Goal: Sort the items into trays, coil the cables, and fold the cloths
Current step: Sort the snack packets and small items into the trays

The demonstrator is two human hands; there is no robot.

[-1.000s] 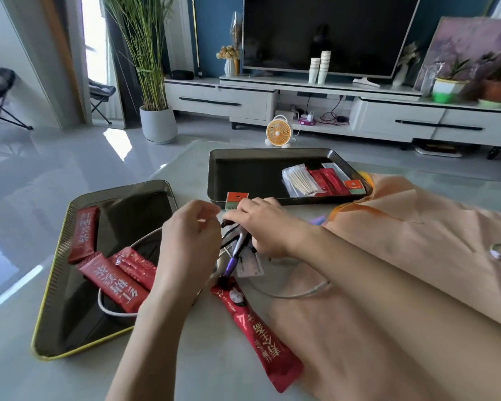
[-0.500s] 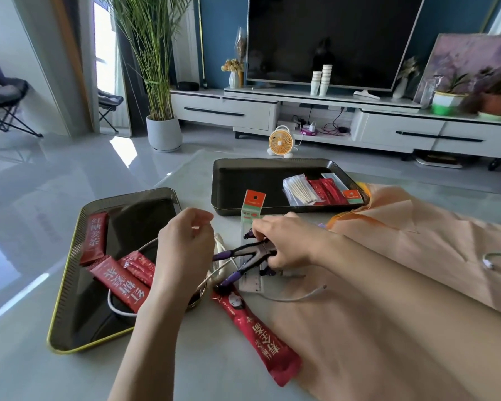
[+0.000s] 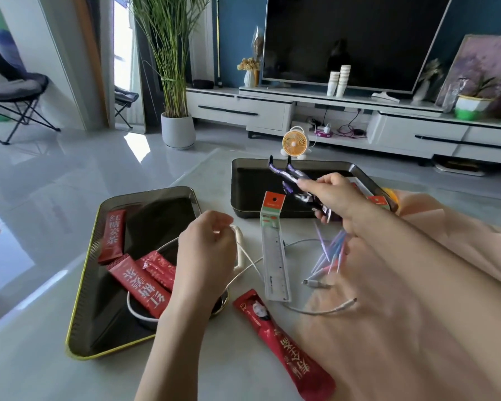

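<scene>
i read left hand (image 3: 206, 256) low, forearm coming up from the bottom edge, fingers curled, thumb and forefinger pinching a white cable (image 3: 250, 263) | right hand (image 3: 339, 198) higher, forearm in from the right, fingers gripping a tilted purple-black object (image 3: 292, 180) | hands apart

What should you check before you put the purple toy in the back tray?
1. Right hand has its grip curled round the purple-and-silver toy figure: ok.
2. Bare room in the black rectangular back tray: ok, in its left part.
3. Toy figure right above that tray: cannot tell.
4. Thin white cable apart from the toy figure: ok, the left hand holds it lower down.
5. Clear packaged ruler out of the way: ok, lying flat.
</scene>
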